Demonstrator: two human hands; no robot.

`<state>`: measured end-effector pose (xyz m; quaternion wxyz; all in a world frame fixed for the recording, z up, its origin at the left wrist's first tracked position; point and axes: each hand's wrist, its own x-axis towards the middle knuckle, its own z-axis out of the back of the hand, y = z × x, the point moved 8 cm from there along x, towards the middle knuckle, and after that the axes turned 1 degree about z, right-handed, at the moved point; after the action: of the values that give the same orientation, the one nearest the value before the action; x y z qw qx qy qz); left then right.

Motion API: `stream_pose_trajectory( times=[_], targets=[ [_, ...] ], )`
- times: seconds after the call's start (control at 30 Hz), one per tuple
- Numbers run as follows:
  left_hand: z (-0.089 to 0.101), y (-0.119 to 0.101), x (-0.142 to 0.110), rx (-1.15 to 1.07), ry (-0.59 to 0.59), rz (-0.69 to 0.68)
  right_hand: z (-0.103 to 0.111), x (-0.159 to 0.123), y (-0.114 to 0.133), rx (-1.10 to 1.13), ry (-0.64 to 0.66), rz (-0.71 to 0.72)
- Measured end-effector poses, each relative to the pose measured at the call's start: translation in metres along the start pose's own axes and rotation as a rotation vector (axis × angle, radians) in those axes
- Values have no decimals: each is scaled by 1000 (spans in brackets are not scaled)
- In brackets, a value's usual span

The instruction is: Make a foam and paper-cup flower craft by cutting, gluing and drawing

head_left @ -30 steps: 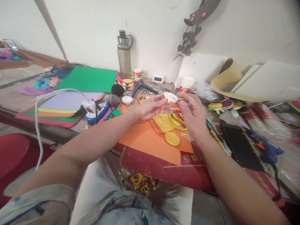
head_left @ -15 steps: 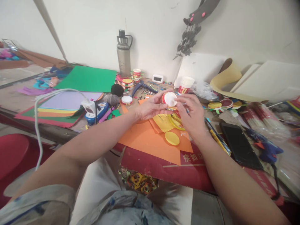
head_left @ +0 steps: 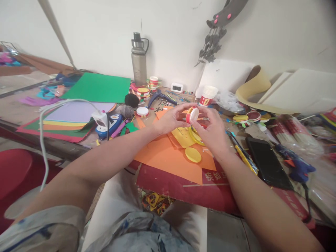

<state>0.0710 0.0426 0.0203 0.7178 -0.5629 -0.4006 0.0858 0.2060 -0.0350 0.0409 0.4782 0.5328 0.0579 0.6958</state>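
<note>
Between my two hands is a cut-down paper cup base (head_left: 193, 115), a short round piece with a white face and a red and yellow side wall. It is tilted, its white face turned to the right. The fingers of my left hand (head_left: 173, 120) close on its left side. My right hand (head_left: 211, 124) grips it from the right, thumb at its lower edge. Below them a yellow paper disc (head_left: 193, 154) lies on orange paper (head_left: 168, 157). A yellow ring-shaped item (head_left: 196, 136), perhaps tape or scissor handles, is partly hidden behind my right hand.
A glue gun (head_left: 296, 162), a black phone (head_left: 267, 161) and cutters (head_left: 245, 157) lie at the right. Stacked paper cups (head_left: 208, 95), a water bottle (head_left: 139, 61) and a small clock (head_left: 176, 87) stand at the back. Coloured sheets (head_left: 97, 87) and a white cable (head_left: 42, 140) occupy the left.
The cup base has turned from facing me to nearly edge-on, showing more of its red and yellow side. My right hand has shifted slightly left and its grip has changed.
</note>
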Motion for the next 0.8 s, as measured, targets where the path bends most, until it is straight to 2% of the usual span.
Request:
stream_pose_trajectory(
  times=[0.13, 0.27, 0.4, 0.5, 0.57, 0.67, 0.8],
  targets=[
    [-1, -3, -2, 4, -3, 28, -1, 0, 3, -49, 30, 10],
    [-3, -4, -4, 10, -17, 44, -2, 1, 6, -68, 7, 7],
    [-1, 1, -3, -6, -47, 83, -1, 2, -5, -12, -29, -131],
    [9, 3, -2, -17, -133, 120, 0, 3, -17, 35, -33, -261],
    [19, 1, -3, -31, -240, 137, 1, 4, -20, 11, -6, -299],
    [31, 1, -6, -129, -390, 207, -4, 4, -18, -107, 84, -272],
    [32, 10, -10, -270, -460, 348, -19, -2, -10, -251, 256, -143]
  ],
)
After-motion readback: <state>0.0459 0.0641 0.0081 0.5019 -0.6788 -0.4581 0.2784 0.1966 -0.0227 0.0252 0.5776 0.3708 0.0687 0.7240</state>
